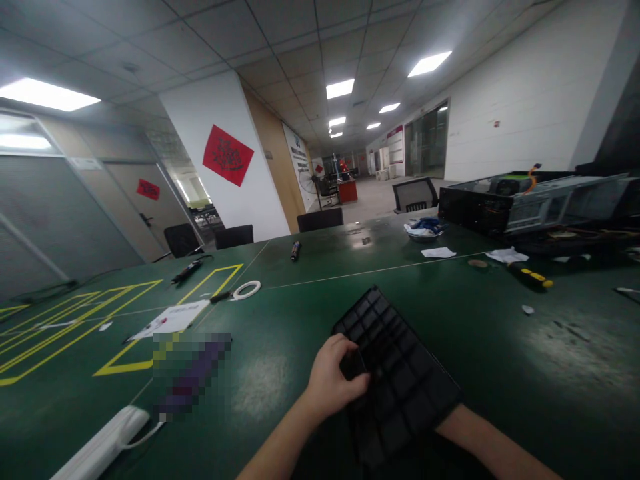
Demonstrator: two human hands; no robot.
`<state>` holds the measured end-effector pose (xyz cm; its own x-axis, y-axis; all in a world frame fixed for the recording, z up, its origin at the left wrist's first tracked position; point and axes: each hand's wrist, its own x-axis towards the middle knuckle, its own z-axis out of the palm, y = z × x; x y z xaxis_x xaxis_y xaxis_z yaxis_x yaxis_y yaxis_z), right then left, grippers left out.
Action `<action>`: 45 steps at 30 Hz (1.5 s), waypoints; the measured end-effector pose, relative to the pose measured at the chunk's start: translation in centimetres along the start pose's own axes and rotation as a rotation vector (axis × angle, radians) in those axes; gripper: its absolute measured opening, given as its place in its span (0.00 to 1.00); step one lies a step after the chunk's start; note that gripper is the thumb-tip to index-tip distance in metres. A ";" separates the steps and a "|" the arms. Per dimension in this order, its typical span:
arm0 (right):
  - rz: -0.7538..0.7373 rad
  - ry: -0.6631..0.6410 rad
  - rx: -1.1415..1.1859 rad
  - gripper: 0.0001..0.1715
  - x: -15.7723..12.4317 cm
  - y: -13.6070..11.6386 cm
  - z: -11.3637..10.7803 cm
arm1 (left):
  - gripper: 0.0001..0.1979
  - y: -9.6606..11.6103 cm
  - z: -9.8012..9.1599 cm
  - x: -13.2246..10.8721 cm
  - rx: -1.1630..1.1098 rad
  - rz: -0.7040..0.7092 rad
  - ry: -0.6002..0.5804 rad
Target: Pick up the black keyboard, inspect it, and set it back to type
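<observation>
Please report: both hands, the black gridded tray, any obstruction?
Left hand curled at black gridded tray, grip unclear. Right hand hidden by tray, forearm showing. White ring apart, not in the way.

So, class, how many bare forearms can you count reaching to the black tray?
2. The left forearm enters at the bottom middle, its hand at the tray's left side; the right forearm enters at the lower right, its hand hidden by the tray.

Over the worn green table (295, 307), your left hand (331, 375) curled its fingers and thumb against a black rectangular gridded tray (405, 373), which hid your right hand; a yellow-and-black-handled tool (534, 276) lay farther right.
</observation>
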<state>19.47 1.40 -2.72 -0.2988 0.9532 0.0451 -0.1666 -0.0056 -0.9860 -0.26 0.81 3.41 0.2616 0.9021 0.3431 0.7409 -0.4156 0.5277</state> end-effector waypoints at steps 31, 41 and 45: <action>-0.070 -0.222 -0.678 0.22 -0.8 -4.2 0.1 | 0.20 -10.0 -4.8 -1.0 0.644 -0.344 -0.027; -0.236 0.125 -0.942 0.24 1.4 -7.4 -5.5 | 0.16 -10.4 -4.1 -1.5 0.826 -0.248 0.070; -0.193 0.416 -1.332 0.24 1.4 -7.7 -14.8 | 0.18 -10.4 -4.1 -1.6 0.875 -0.252 0.096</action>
<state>34.24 7.23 2.60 -0.0389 0.9259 0.3759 0.8992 0.1965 -0.3909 -10.97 3.22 0.54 0.0054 0.9244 0.3813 0.9837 0.0636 -0.1681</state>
